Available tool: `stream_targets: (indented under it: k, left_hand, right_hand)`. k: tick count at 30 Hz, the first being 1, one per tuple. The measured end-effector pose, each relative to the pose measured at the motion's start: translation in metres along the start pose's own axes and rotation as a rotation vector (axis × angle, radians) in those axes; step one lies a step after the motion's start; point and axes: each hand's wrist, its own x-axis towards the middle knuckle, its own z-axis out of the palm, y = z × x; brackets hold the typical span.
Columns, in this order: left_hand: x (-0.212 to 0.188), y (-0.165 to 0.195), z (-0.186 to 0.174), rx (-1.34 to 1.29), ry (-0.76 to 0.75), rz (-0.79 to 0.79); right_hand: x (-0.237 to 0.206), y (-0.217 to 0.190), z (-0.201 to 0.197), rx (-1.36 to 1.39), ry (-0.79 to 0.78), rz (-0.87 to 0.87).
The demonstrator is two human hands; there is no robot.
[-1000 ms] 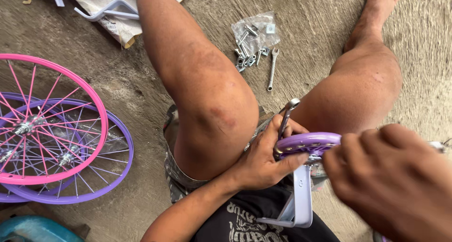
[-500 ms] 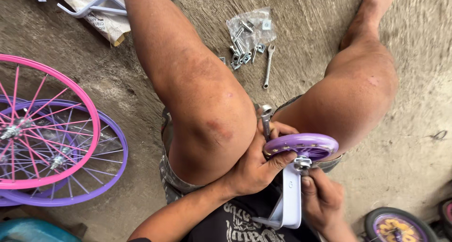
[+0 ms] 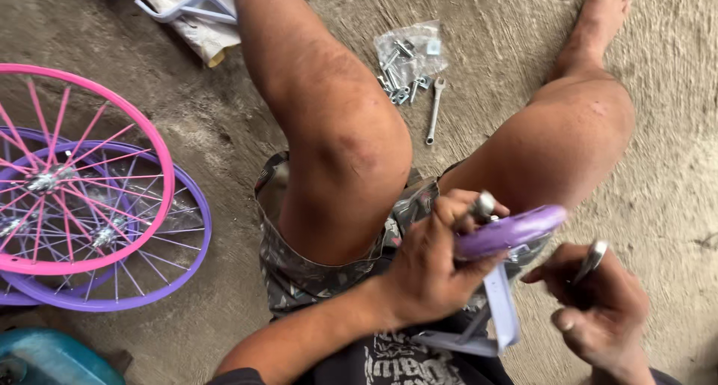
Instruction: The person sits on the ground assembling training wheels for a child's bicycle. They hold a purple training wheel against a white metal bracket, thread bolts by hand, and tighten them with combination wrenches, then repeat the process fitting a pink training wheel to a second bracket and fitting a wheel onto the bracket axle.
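I sit on the concrete floor with both knees up. My left hand [image 3: 434,269] grips a small purple training wheel [image 3: 512,231] on a pale lilac metal bracket [image 3: 502,318], held over my lap between my legs; a short metal tool or bolt end [image 3: 485,204] pokes up between the fingers. Just right of the wheel, my right hand [image 3: 602,310] is closed on a metal wrench [image 3: 591,259], whose shiny head sticks out above the fingers. The two hands sit close together, the wheel between them.
A pink spoked wheel rim [image 3: 161,168] lies over a purple rim [image 3: 191,265] on the floor at the left. A clear bag of bolts [image 3: 407,56] and a loose spanner [image 3: 434,112] lie beyond my knees. Lilac frame parts on cardboard [image 3: 187,14] sit top left; a teal object [image 3: 52,359] bottom left.
My right hand dropped below the wheel, then came back up on the wheel's right side holding a wrench. The left hand kept its grip on the training wheel, which has tilted slightly.
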Motion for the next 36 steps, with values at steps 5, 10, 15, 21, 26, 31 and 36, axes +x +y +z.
stream_targets:
  k: [5, 10, 15, 21, 26, 31, 36]
  left_hand:
    - [-0.004, 0.03, 0.006, 0.097, 0.04, 0.083]
    - [0.008, 0.031, -0.026, 0.178, -0.001, 0.067]
    - [0.007, 0.039, -0.036, 0.682, -0.083, 0.16]
    - [0.016, 0.053, -0.05, 0.49, -0.23, 0.098]
    - [0.024, 0.059, -0.065, 0.124, -0.328, 0.207]
    - [0.028, 0.058, -0.07, -0.138, -0.398, 0.137]
    - [0.031, 0.045, -0.053, 0.007, -0.293, -0.021]
  right_hand:
    - [-0.022, 0.035, 0.022, -0.299, 0.004, 0.124]
    - [-0.052, 0.067, 0.005, -0.186, 0.04, 0.183]
    - [-0.063, 0.072, -0.005, 0.027, 0.068, -0.023]
    - [-0.046, 0.063, 0.0, -0.061, 0.038, 0.039]
    - [-0.037, 0.066, -0.004, -0.005, -0.035, 0.02]
    - [-0.047, 0.08, -0.014, -0.055, -0.057, 0.032]
    - [-0.065, 0.094, -0.021, 0.107, -0.06, 0.037]
